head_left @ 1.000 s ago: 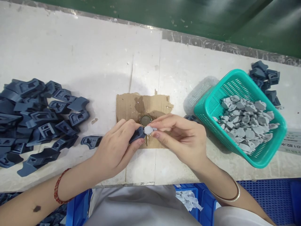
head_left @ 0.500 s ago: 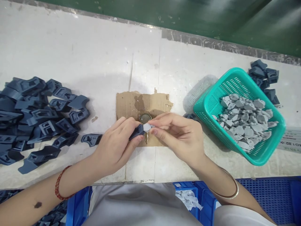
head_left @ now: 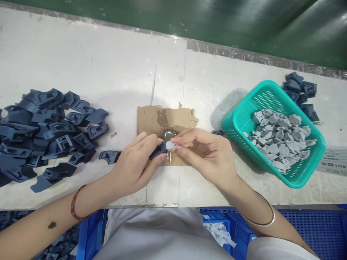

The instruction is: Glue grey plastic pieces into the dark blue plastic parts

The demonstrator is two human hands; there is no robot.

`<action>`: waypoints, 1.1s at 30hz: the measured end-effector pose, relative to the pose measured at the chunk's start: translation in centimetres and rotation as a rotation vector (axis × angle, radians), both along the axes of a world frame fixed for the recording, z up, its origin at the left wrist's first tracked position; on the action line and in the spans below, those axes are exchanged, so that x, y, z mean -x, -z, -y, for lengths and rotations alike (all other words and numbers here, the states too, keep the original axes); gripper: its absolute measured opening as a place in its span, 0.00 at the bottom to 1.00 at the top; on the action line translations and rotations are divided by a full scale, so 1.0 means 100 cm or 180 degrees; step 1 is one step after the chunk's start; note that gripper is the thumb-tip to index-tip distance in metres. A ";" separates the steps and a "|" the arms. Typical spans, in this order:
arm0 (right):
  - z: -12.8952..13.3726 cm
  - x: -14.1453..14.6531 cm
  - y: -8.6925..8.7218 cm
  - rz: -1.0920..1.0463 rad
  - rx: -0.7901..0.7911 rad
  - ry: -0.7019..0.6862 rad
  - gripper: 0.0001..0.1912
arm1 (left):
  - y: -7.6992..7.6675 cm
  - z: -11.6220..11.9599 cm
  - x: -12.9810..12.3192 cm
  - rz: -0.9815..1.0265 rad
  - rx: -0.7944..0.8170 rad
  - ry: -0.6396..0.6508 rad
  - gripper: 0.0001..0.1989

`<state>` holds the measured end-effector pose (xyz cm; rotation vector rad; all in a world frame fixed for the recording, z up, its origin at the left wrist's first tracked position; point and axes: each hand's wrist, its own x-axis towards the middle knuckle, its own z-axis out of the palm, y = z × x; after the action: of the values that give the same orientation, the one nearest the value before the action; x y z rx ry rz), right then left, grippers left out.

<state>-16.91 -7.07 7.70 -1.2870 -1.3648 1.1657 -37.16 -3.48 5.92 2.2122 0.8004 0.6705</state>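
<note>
Over the cardboard (head_left: 149, 117), left hand (head_left: 135, 162) grips a block (head_left: 157, 151), right hand (head_left: 213, 155) pinches a chip (head_left: 169, 145); right of cardboard, a basket (head_left: 233, 126).

On my right, beside the green basket (head_left: 241, 151), a pale strip (head_left: 334, 159) on the tabletop (head_left: 121, 65) reads "401胶水"; I can't read its smaller print. Left, one dark blue piece (head_left: 97, 130) seems to bear a "2".

The left hand (head_left: 137, 162) and right hand (head_left: 211, 153) are bare. A braided red bracelet (head_left: 73, 206) circles the left wrist, with a small mark (head_left: 52, 225) farther up; a thin, shiny bangle (head_left: 273, 213) rings the right forearm. A creased pale-grey garment (head_left: 154, 234) covers the body's front; whiter cloth (head_left: 276, 249) shows beside the right forearm.
</note>
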 end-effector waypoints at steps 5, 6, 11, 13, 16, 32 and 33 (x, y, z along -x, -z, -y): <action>-0.008 -0.016 -0.020 0.1161 -0.0441 -0.0757 0.04 | -0.005 -0.001 0.000 0.0164 -0.0007 0.0022 0.03; -0.009 -0.018 -0.024 0.1490 -0.0556 -0.0939 0.05 | -0.005 -0.001 0.001 0.0175 -0.0015 0.0037 0.03; -0.010 -0.024 -0.030 0.2540 -0.0995 -0.1783 0.15 | -0.005 0.000 0.002 0.0081 -0.0164 0.0233 0.02; -0.009 -0.025 -0.030 0.2617 -0.1011 -0.1953 0.17 | -0.003 0.001 0.003 0.0052 -0.0288 0.0336 0.03; -0.006 -0.025 -0.030 0.2614 -0.1004 -0.1941 0.18 | -0.003 0.000 0.004 -0.0005 -0.0345 0.0479 0.06; 0.007 -0.023 -0.018 0.2314 -0.1043 -0.1768 0.19 | -0.007 -0.006 0.004 -0.0268 -0.0195 0.0946 0.07; 0.008 -0.022 -0.018 0.2326 -0.1047 -0.1732 0.20 | -0.007 -0.006 0.004 -0.0268 -0.0194 0.0950 0.07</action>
<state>-14.70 -7.84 9.49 -1.1715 -2.4445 0.7551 -37.53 -2.84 6.64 2.3640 0.4795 0.4631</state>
